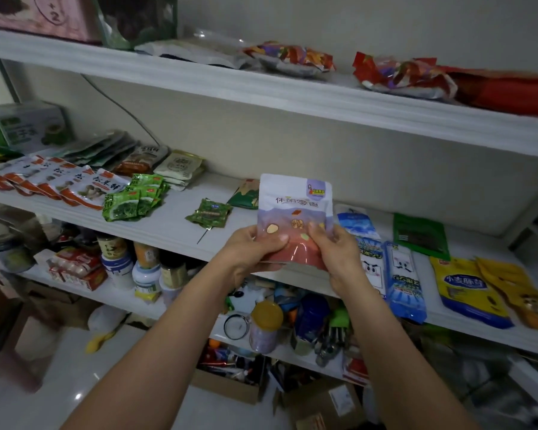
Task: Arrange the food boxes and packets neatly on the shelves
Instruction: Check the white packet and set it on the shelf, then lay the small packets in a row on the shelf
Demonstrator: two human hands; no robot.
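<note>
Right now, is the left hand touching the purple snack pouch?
Touching. The head view shows the thumb of the left hand lying on the front of the purple snack pouch, at its lower left.

The snack pouch (294,212) is before the middle shelf (174,225) (packet stack (134,200) left, wrapped packs (404,283) right)

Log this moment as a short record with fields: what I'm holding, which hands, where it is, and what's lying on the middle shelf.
held item: snack pouch, purple and red, upright, print facing the camera
hands: left hand and right hand grip its lower corners, thumbs on the front
position: in front of the middle shelf, not set down
shelf left: overlapping white-orange packets, pile of green packets
shelf centre: single green packet, lying alone
shelf right: blue packets, yellow packets, lying flat
</note>
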